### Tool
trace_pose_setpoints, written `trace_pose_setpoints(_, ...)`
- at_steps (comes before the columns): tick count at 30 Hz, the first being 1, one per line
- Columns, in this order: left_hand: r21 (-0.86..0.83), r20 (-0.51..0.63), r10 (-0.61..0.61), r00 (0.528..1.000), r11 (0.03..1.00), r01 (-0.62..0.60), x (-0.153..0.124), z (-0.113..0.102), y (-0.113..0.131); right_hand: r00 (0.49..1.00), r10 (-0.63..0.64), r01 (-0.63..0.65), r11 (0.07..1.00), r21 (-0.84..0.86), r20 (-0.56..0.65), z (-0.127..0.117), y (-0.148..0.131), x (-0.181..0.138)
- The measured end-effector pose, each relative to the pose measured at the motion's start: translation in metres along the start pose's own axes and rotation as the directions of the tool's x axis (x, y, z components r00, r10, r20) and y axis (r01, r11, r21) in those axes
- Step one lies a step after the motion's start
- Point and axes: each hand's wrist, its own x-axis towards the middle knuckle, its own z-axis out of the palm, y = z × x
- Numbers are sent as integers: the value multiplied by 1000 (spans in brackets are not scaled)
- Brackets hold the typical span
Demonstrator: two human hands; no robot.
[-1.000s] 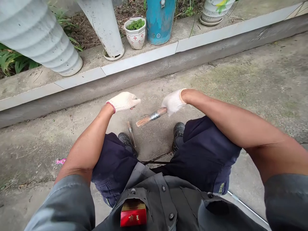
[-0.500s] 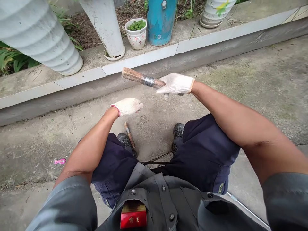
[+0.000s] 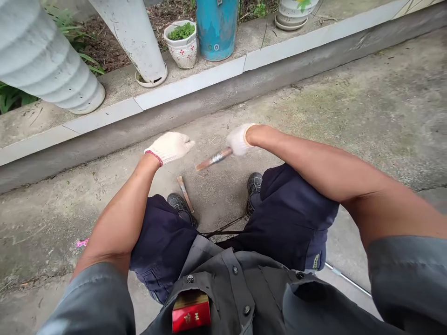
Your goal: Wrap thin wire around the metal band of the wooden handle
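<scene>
My right hand [image 3: 239,138], in a white knit glove, is closed round one end of a wooden stick [image 3: 213,158] wrapped with grey tape at its middle. The stick points down and left toward the concrete, and the hand is smeared by motion. My left hand [image 3: 170,145], also gloved, hovers over the ground a little left of the stick's tip, fingers pinched together; what it holds, if anything, is hidden. A second short wooden piece [image 3: 185,194] lies on the concrete by my left shoe [image 3: 181,207].
A raised kerb [image 3: 195,95] runs across ahead, carrying large white pots [image 3: 45,65], a small flowered pot [image 3: 182,45] and a blue cylinder [image 3: 217,28]. My right shoe [image 3: 254,185] stands nearby. A pink scrap [image 3: 82,242] lies at left, a thin metal rod [image 3: 345,278] at right.
My right hand swung the taped stick up to kerb height and has now brought it down fast toward the ground. My left hand stayed nearly in place.
</scene>
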Motion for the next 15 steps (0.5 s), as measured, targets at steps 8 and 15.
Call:
trace_pose_setpoints(8, 23, 64, 59, 996, 998, -60, -13, 8, 17, 903, 109, -18, 976, 218, -416, -45, 19, -5)
trace_pose_setpoints(15, -107, 155, -8, 988, 994, 25, -7, 9, -17, 903, -174, 384, 738, 555, -393, -41, 9, -70)
